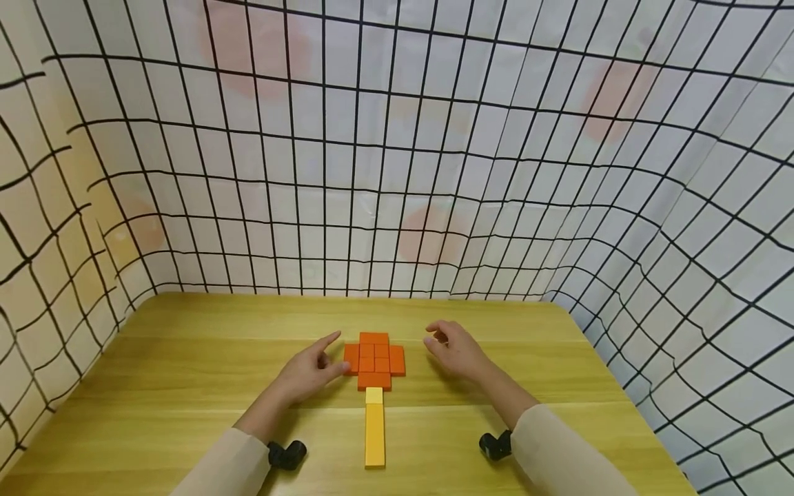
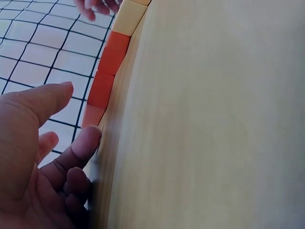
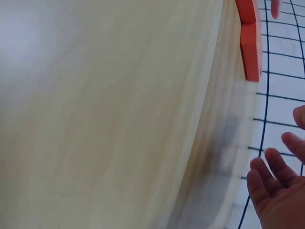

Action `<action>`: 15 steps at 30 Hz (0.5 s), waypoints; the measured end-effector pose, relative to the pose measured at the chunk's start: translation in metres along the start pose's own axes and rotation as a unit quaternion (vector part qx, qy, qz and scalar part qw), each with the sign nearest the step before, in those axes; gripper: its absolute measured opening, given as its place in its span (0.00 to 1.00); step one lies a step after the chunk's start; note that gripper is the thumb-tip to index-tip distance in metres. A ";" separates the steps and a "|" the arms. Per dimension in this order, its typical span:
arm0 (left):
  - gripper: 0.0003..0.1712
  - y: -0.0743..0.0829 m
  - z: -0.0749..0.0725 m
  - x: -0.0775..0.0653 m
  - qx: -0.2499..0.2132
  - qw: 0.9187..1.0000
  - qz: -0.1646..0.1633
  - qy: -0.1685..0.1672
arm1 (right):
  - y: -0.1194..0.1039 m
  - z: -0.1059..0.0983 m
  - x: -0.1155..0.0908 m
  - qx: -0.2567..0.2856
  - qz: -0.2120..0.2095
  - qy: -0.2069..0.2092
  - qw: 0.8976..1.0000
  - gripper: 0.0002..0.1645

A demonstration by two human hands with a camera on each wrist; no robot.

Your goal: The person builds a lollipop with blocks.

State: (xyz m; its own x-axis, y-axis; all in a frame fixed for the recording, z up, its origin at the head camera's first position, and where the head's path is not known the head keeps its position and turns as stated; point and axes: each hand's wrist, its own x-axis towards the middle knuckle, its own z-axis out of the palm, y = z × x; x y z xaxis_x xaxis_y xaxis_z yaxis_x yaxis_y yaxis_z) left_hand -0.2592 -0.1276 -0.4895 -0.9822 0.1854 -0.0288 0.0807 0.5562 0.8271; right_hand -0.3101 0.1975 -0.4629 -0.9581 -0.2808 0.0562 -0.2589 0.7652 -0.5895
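Observation:
Several orange blocks (image 1: pixel 374 379) lie flat on the table, fitted together into a cross-like shape. Below them runs a straight strip made of a pale yellow block (image 1: pixel 374 395) and a longer yellow block (image 1: pixel 375 437). My left hand (image 1: pixel 308 372) is at the left side of the orange shape, thumb and fingers apart, holding nothing; whether its thumb touches the left block I cannot tell. On the other side, my right hand (image 1: pixel 457 349) hovers apart from the blocks with loosely bent fingers and nothing in them. Orange blocks (image 2: pixel 101 88) also show beyond the left fingertips in the left wrist view.
The blocks lie on a wood-grain table (image 1: pixel 186 358). A white cloth with a black grid (image 1: pixel 384 151) stands behind the table and along both sides. Black wrist devices (image 1: pixel 288 455) sit at both sleeve cuffs.

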 end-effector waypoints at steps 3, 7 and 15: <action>0.43 0.000 0.001 0.001 -0.001 1.000 0.000 -0.003 | 0.010 -0.014 -0.009 -0.034 -0.005 0.003 0.999 0.24; 0.43 0.000 0.001 0.000 -0.005 1.000 0.003 -0.008 | 0.028 -0.031 -0.019 -0.079 -0.007 0.020 0.997 0.27; 0.43 -0.002 -0.003 -0.003 -0.003 1.000 -0.002 -0.011 | 0.053 -0.057 -0.030 -0.151 0.006 0.049 0.987 0.30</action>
State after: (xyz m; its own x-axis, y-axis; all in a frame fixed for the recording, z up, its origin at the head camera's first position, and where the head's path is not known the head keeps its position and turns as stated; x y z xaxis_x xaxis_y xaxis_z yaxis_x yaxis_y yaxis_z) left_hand -0.2567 -0.1311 -0.4892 -0.9785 0.2015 -0.0446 0.0758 0.5517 0.8306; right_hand -0.3019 0.2795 -0.4501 -0.9650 -0.2237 0.1369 -0.2570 0.9104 -0.3243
